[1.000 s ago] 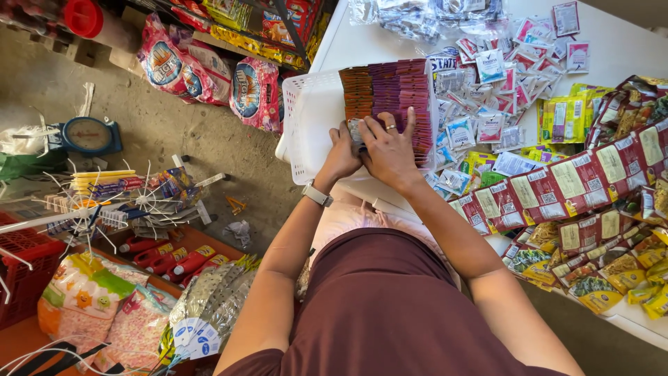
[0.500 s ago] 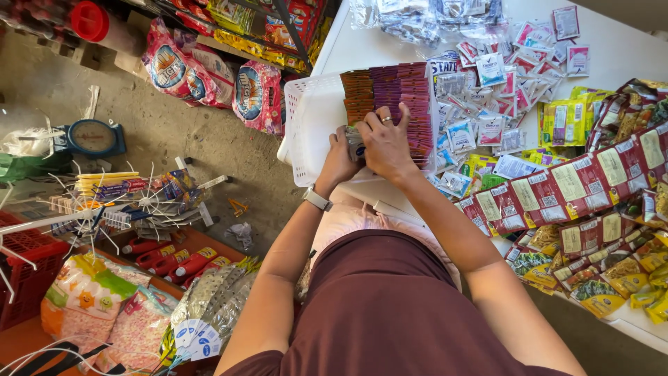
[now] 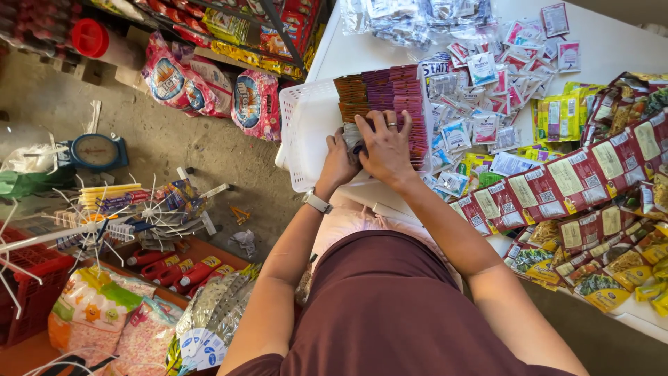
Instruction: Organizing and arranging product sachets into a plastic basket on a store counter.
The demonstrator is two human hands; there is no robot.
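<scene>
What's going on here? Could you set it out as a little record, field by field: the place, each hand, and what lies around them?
Place: shop stall, white table beside a concrete floor
Left hand: in the white slotted plastic basket, on silvery sachets
Right hand: spread flat over the same sachets, ring on one finger
In basket: upright rows of brown, purple and maroon sachets
On table: loose white and pink packets, red strips of sachets, yellow packets
On floor: blue dial scale
Wrist: silver watch on the left
</scene>
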